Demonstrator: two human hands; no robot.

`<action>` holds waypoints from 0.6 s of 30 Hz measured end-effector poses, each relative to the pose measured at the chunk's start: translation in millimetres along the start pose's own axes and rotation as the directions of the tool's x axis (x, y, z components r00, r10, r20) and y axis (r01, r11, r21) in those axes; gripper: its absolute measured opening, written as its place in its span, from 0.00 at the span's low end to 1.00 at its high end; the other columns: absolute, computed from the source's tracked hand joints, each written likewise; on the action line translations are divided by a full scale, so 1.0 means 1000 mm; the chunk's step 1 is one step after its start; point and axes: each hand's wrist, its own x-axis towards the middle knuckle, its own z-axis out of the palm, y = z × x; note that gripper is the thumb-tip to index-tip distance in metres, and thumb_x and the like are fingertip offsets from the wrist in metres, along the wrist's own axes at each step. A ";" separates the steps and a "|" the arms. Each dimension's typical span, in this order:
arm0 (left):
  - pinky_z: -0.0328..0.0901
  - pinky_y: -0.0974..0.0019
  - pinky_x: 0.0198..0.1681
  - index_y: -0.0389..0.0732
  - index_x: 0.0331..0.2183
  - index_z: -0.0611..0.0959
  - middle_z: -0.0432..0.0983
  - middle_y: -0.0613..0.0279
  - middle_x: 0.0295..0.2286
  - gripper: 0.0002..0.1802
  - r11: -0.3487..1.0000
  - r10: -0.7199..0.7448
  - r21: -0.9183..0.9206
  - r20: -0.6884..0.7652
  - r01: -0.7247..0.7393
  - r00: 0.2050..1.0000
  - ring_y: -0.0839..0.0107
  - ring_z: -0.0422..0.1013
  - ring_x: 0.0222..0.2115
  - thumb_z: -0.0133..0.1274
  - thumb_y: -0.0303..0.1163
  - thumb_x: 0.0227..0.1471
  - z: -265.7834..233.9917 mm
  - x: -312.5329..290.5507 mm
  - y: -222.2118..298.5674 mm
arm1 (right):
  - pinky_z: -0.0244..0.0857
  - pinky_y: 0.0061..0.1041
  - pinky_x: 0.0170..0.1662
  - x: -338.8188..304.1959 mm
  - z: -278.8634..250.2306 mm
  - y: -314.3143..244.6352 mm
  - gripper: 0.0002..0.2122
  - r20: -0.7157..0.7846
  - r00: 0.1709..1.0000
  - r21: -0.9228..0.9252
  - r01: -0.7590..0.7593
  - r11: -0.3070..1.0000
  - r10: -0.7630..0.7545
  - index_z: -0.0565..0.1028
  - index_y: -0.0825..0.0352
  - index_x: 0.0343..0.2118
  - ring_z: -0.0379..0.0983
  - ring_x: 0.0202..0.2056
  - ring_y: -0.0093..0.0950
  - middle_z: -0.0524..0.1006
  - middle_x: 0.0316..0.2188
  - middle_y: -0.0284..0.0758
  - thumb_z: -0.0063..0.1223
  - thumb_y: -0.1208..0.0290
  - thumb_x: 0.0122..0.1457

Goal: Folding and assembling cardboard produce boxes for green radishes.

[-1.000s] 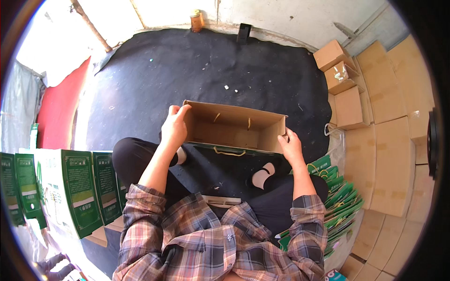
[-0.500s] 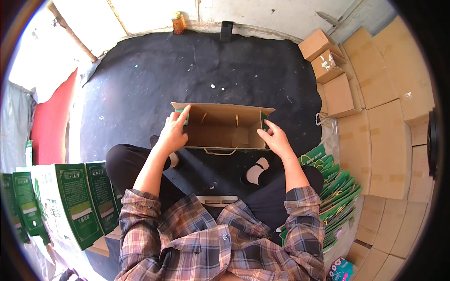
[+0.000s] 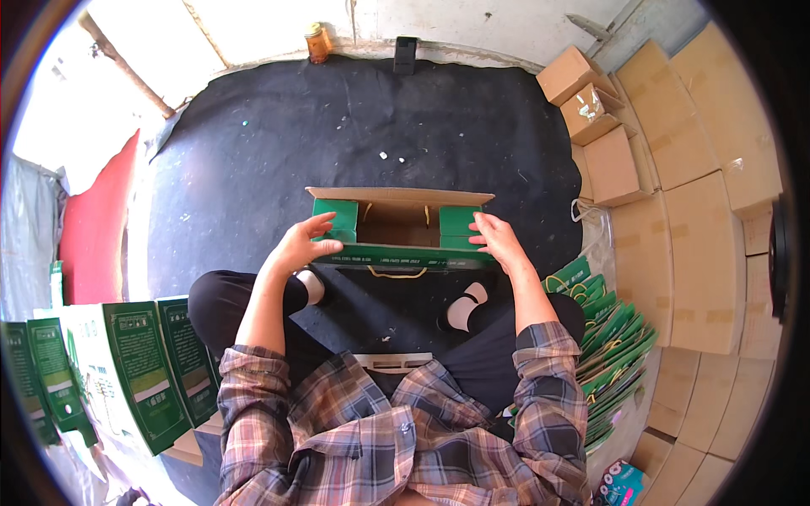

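Observation:
A green cardboard gift box (image 3: 396, 255) with a brown inside and yellow cord handles stands between my knees, its top partly uncovered. Both short end flaps are folded inward over the opening, while the far long flap stands up at the back. My left hand (image 3: 302, 245) is at the box's left end, fingers apart beside the left flap (image 3: 339, 221). At the opposite end, my right hand (image 3: 498, 239) has its fingers stretched by the right flap (image 3: 460, 221). Neither hand grips anything.
Flattened green boxes (image 3: 620, 346) with yellow cords are stacked at my right. Brown cartons (image 3: 700, 261) line the right wall. Assembled green boxes (image 3: 139, 371) stand at my left. An amber jar (image 3: 317, 44) and a black phone-like object (image 3: 405, 56) sit at the far edge.
The two short end flaps have gone from upright to folded inward, and the near edge now shows its green face. Both hands have loosened and opened at the box's ends.

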 end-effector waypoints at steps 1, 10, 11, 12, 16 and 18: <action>0.62 0.64 0.50 0.43 0.54 0.69 0.68 0.50 0.49 0.37 1.000 0.004 -0.001 0.005 -0.003 1.000 0.67 0.65 0.50 0.64 0.36 0.43 0.004 0.005 0.002 | 0.67 0.28 0.39 0.004 -0.004 0.007 0.24 -0.039 0.998 -0.006 0.045 0.999 -0.046 0.68 0.71 0.51 0.72 0.41 0.27 0.73 0.45 0.40 0.43 0.55 0.62; 0.66 0.61 0.44 0.47 0.41 0.79 0.67 0.57 0.41 0.21 0.735 0.401 0.677 -0.403 -0.027 0.823 0.57 0.65 0.44 0.58 0.25 0.39 0.038 0.013 -0.016 | 0.60 0.38 0.50 -0.036 0.029 0.004 0.33 0.126 0.821 -0.802 0.414 0.430 -0.556 0.68 0.63 0.51 0.60 0.53 0.37 0.67 0.50 0.38 0.66 0.64 0.37; 0.66 0.61 0.44 0.48 0.40 0.79 0.67 0.57 0.40 0.21 0.685 0.438 0.727 -0.359 -0.048 0.824 0.58 0.65 0.44 0.58 0.24 0.39 0.039 0.014 -0.021 | 0.60 0.37 0.50 -0.039 0.035 0.007 0.37 0.150 0.835 -0.823 0.402 0.401 -0.529 0.66 0.61 0.53 0.59 0.54 0.37 0.66 0.51 0.38 0.69 0.67 0.33; 0.67 0.60 0.42 0.48 0.40 0.79 0.67 0.57 0.41 0.21 0.628 0.450 0.775 -0.288 -0.070 0.845 0.57 0.64 0.45 0.58 0.27 0.39 0.040 0.015 -0.029 | 0.60 0.37 0.51 -0.040 0.040 0.009 0.39 0.154 0.846 -0.852 0.375 0.366 -0.510 0.65 0.61 0.53 0.59 0.54 0.37 0.65 0.51 0.38 0.70 0.69 0.31; 0.65 0.55 0.43 0.47 0.46 0.75 0.65 0.56 0.44 0.33 0.581 0.455 0.799 -0.158 -0.157 0.877 0.55 0.59 0.50 0.65 0.38 0.32 0.051 0.001 -0.010 | 0.59 0.36 0.52 -0.036 0.045 0.013 0.42 0.117 0.842 -0.884 0.331 0.332 -0.527 0.63 0.61 0.54 0.58 0.54 0.39 0.64 0.51 0.38 0.71 0.73 0.28; 0.62 0.54 0.44 0.46 0.49 0.71 0.63 0.55 0.46 0.43 0.512 0.427 0.845 -0.094 -0.155 0.900 0.56 0.58 0.51 0.68 0.40 0.27 0.050 -0.006 -0.006 | 0.60 0.37 0.51 -0.036 0.048 0.008 0.41 0.132 0.838 -0.887 0.338 0.313 -0.529 0.64 0.62 0.53 0.59 0.53 0.39 0.65 0.49 0.38 0.70 0.73 0.28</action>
